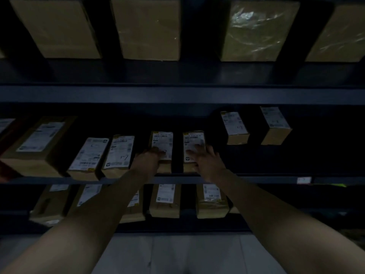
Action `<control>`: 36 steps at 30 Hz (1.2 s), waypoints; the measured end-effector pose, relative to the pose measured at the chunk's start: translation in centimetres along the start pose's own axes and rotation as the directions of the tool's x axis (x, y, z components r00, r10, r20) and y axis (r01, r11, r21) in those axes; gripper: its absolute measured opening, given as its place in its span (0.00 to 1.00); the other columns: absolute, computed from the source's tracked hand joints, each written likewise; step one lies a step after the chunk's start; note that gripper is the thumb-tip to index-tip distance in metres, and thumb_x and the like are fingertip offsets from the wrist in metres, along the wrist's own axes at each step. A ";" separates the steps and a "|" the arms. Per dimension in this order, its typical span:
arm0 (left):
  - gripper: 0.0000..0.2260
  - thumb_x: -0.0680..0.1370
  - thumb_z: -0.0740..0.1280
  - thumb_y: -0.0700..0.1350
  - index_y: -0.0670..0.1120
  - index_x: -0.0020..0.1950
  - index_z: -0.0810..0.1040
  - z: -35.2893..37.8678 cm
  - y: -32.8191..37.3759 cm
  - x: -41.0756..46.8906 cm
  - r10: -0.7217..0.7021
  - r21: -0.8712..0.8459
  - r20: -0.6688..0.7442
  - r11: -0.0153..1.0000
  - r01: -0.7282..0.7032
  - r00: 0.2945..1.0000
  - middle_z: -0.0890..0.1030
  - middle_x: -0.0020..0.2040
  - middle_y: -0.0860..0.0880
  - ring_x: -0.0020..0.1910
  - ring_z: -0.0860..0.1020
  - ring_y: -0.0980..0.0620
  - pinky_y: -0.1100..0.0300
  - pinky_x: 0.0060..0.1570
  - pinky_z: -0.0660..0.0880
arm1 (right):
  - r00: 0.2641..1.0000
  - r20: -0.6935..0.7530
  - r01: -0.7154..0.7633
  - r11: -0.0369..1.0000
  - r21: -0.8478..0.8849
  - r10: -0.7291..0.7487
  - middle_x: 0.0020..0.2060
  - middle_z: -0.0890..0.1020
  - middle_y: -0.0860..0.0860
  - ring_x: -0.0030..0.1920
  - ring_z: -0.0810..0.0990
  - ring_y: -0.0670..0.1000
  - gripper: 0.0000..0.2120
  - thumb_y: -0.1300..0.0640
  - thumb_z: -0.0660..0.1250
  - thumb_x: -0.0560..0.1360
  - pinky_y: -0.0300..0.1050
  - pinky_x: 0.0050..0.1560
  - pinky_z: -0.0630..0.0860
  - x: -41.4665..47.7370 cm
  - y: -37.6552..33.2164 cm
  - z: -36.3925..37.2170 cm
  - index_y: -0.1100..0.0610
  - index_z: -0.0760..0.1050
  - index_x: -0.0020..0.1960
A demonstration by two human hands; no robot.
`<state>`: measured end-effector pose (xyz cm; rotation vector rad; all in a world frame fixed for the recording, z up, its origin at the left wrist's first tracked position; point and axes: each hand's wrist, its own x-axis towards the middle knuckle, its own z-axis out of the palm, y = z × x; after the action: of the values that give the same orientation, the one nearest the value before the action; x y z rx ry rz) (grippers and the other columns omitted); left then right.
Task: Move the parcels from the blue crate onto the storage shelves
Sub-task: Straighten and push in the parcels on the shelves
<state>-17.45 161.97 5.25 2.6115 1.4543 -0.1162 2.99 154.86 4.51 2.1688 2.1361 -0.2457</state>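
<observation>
Middle shelf (256,177): parcel (192,139) under right hand (207,161).

We see three shelves, one above the other. On the top shelf (177,93), at 12 o'clock, four boxes (150,28) sit side by side with gaps between them. On the middle shelf (256,177), one box (37,147) lies at 9 o'clock, with two parcels (118,153) close together just right of it. In the middle, two more lie apart. Our left grip (151,158) holds the near end of the left parcel (162,141), and our right grip (207,159) holds the right parcel (192,140). At 2 o'clock, two back boxes (235,127) sit farther in. At 6 o'clock, more parcels (165,200) line the bottom shelf (187,213), above the floor (177,254).
</observation>
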 end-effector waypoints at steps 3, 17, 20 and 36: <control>0.23 0.81 0.57 0.37 0.48 0.76 0.61 0.0 -0.6 3.1 0.004 -0.090 -0.018 0.996 -0.006 1.000 0.61 0.76 0.47 0.71 0.65 0.46 0.57 0.67 0.65 | 0.999 -0.018 -0.033 0.999 0.030 0.033 0.78 0.50 0.51 0.75 0.50 0.61 0.30 0.56 0.62 0.80 0.60 0.70 0.58 2.8 1.1 0.0 0.45 0.53 0.77; 0.19 0.84 0.53 0.46 0.43 0.74 0.63 -1.0 -0.8 12.4 0.020 -0.191 -0.169 0.980 -0.053 0.985 0.69 0.71 0.42 0.63 0.70 0.46 0.71 0.49 0.62 | 0.992 -0.101 -0.059 0.983 0.172 0.077 0.79 0.49 0.52 0.76 0.48 0.57 0.27 0.57 0.55 0.82 0.54 0.74 0.49 12.3 4.9 -0.7 0.47 0.51 0.79; 0.19 0.83 0.54 0.42 0.44 0.75 0.62 -1.7 -0.7 11.3 -0.035 -0.289 -0.144 0.957 -0.008 0.989 0.66 0.73 0.42 0.68 0.67 0.44 0.60 0.65 0.61 | 0.982 -0.181 -0.032 0.995 0.093 0.048 0.79 0.49 0.54 0.76 0.48 0.59 0.28 0.57 0.55 0.82 0.56 0.75 0.48 11.4 3.5 -0.6 0.48 0.49 0.79; 0.24 0.79 0.62 0.55 0.47 0.73 0.65 -3.8 -18.4 -6.0 -0.003 -0.126 -0.086 0.992 -0.008 0.996 0.67 0.72 0.46 0.68 0.68 0.45 0.52 0.66 0.65 | 0.980 -0.150 0.147 0.981 0.130 -0.127 0.77 0.55 0.50 0.76 0.50 0.56 0.28 0.46 0.58 0.80 0.53 0.72 0.54 4.5 -20.2 -0.3 0.50 0.56 0.77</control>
<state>-36.27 167.12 8.07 2.5450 1.4352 0.0868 -17.14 159.75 5.05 2.1739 2.4207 -0.2678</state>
